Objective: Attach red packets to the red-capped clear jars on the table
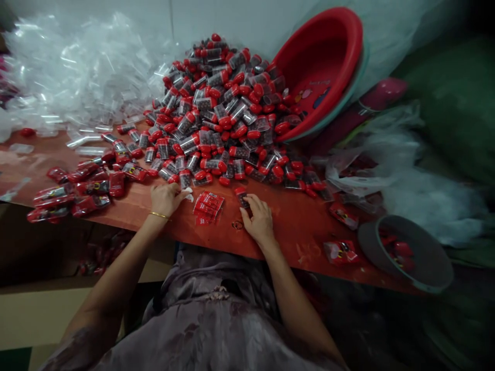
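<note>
My left hand (166,200) is closed at the table's front part, its fingertips pinching or pressing a small white crumpled scrap (188,194). Between thumb and fingers, my right hand (258,219) grips a small clear tube with a red cap (240,196) and dark contents. A small fanned stack of red printed packets (209,206) lies between my hands. Close to my right thumb sits a small dark ring (237,225). Just beyond both hands rises a large heap of similar red-capped tubes (220,118).
Clear plastic sleeves or tubes (85,67) are piled at the back left. Wrapped red packs (77,190) lie at left on the orange-red tabletop (282,226). A red basin (332,46) leans at the back right; a grey bowl (371,242) holds red pieces near the right edge.
</note>
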`<state>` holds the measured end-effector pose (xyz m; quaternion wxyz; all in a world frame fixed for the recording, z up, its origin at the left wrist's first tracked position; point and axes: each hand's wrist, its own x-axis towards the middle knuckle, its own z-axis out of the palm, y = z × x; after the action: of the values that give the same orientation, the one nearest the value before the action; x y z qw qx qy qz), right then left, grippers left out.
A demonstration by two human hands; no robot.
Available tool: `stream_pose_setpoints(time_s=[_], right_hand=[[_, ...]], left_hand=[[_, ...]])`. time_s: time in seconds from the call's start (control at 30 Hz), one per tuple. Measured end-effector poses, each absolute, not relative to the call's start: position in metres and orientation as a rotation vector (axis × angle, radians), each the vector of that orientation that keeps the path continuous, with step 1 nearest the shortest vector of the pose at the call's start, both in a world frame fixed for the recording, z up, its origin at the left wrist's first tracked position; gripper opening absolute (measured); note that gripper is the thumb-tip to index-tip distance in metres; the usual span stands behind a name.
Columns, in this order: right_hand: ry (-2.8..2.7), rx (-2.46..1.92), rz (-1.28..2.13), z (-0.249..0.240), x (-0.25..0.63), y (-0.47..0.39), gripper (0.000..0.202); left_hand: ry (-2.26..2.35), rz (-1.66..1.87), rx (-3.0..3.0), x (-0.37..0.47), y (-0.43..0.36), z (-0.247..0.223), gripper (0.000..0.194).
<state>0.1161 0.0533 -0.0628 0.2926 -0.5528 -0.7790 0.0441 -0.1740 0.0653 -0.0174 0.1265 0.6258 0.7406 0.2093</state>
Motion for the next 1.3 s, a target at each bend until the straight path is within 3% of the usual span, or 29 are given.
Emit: stream_pose_setpoints(time_s=[0.13,0.3,0.43,0.7,0.87,1.03,1.17,1.3], right_hand=[[-2.073,-1.46,0.121,-0.063,0.117,0.054,0.031],[-2.068,-1.451,0.13,-0.062,0.117,0.055,0.031],[-2.065,-1.442,0.135,-0.062,0.117,0.053,0.032],[-2.062,-1.426,0.127,-0.065,0.118,0.054,0.03],[-1.931,-1.351,0.073,-0.053,0.112,0.045,0.029],[-1.753,-1.209,0.552,-0.026,0.073,0.028,0.03],[-1.554,-1.19,0.892,-0.015,0.05,0.025,0.021],[-1.55,-1.242,0.709,-0.016,0.05,0.022,0.026]], left_hand=[[2.273,0.326,2.056,-0.175,0.056,-0.009,0.033],[2.202,0.64,2.216,-0.133,0.051,0.004,0.037],[2.113,0.54,2.186,-0.106,0.058,-0.008,0.039],[2.069,0.571,2.128,-0.123,0.055,-0.021,0.019],[2.064,0.925,2.158,-0.118,0.04,-0.01,0.023],[1.887,1.149,2.222,-0.101,0.02,0.005,0.017],[1.797,1.267,1.931,-0.091,0.008,0.006,0.022],[1.551,1.154,1.2,-0.082,-0.006,0.0,0.041]])
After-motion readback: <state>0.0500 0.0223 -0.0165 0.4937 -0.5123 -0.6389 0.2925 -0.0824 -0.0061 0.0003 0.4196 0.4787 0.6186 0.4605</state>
